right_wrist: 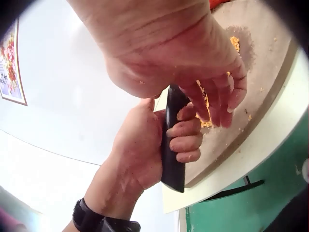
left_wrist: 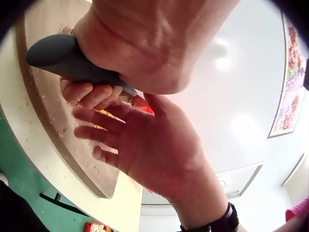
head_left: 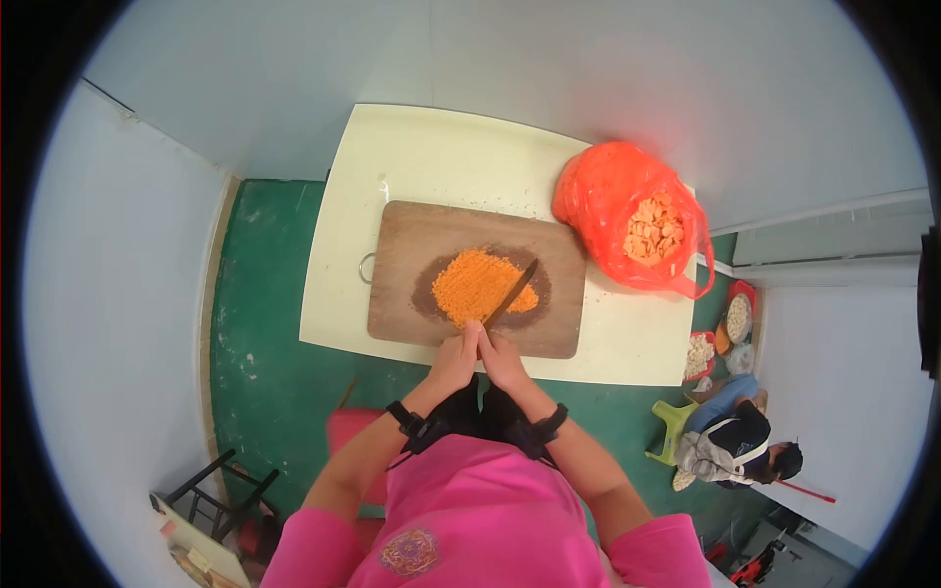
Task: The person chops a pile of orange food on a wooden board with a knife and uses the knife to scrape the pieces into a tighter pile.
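Knife (head_left: 512,293), one, dark-handled: its handle is lying inside the left grip (head_left: 453,365), the butt protruding past the little finger; its blade is extending forward and to the right of that grip, slanting across a pile of orange bits (head_left: 470,282).

Left grip: grasping the knife, its fingers wrapping round the handle.

Right grip (head_left: 504,365): released, its fingers extending loosely close beside the left grip; whether it is touching the blade, one cannot tell.

Orange bits: one pile, finely chopped, lying ahead of both grips on a darker patch of the board.

Cutting board (head_left: 407,240), wooden, rectangular: lying flat on the bench (head_left: 637,348), a metal ring (head_left: 367,269) projecting at its left edge.

Bench: pale yellow, carrying the above and the bag.

Plastic bag (head_left: 593,196), red: standing at the far right corner, its open mouth showing orange slices (head_left: 655,233).

Wristbands (head_left: 410,421), black, one pair: circling both wrists.

Person (head_left: 747,441), one, dark top: sitting low beyond the bench's right end, near a green stool (head_left: 669,421).
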A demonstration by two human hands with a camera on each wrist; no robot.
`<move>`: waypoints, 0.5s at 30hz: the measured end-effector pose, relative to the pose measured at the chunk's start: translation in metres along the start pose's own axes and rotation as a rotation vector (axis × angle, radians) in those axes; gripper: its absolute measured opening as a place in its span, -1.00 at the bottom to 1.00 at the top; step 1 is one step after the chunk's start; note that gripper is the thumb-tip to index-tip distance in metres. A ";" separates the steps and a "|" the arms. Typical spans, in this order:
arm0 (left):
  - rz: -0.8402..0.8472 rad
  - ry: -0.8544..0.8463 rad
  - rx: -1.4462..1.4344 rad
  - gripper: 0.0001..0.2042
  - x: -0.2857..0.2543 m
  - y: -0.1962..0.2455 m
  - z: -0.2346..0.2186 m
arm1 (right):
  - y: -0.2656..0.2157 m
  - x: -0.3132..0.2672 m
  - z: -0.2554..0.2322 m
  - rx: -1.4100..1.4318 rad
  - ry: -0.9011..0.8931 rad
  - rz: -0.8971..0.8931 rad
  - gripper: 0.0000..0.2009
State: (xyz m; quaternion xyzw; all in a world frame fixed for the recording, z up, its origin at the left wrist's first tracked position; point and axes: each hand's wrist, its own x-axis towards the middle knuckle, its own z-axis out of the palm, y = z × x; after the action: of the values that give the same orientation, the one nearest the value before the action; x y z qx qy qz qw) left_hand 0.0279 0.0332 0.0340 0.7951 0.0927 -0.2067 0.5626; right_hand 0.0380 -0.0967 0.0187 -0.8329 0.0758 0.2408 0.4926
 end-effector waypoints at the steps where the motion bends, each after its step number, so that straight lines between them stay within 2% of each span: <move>1: -0.018 -0.009 0.016 -0.25 0.000 0.002 0.005 | -0.002 0.003 0.000 -0.102 0.039 0.042 -0.36; 4: -0.017 -0.021 0.008 -0.27 -0.002 0.006 0.020 | -0.005 0.000 -0.017 -0.156 -0.005 0.090 -0.36; 6: 0.040 -0.060 -0.024 -0.28 -0.002 0.018 0.023 | -0.011 -0.004 -0.028 -0.085 0.061 0.043 -0.38; 8: 0.081 -0.024 0.018 -0.28 0.002 0.022 0.025 | -0.003 -0.006 -0.043 -0.091 0.110 0.029 -0.40; 9: 0.049 -0.073 0.021 -0.27 0.003 0.023 0.025 | 0.001 -0.003 -0.056 -0.186 0.017 0.069 -0.45; 10: 0.014 -0.122 0.023 -0.26 0.001 0.023 0.023 | 0.010 -0.001 -0.064 -0.190 0.015 0.068 -0.45; 12: 0.026 -0.055 0.014 -0.30 0.001 0.019 0.018 | 0.030 0.004 -0.077 0.042 -0.068 0.100 -0.48; 14: 0.009 0.040 -0.023 -0.39 -0.003 0.014 0.007 | 0.027 0.002 -0.097 0.110 -0.110 0.184 -0.50; 15: 0.023 0.079 -0.028 -0.51 -0.003 0.004 0.002 | 0.032 0.004 -0.106 0.047 -0.083 0.159 -0.49</move>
State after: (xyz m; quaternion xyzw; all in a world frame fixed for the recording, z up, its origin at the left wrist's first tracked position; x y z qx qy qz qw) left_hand 0.0257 0.0299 0.0377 0.7958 0.1088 -0.1674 0.5717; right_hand 0.0646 -0.2031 0.0335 -0.8016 0.1269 0.3116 0.4941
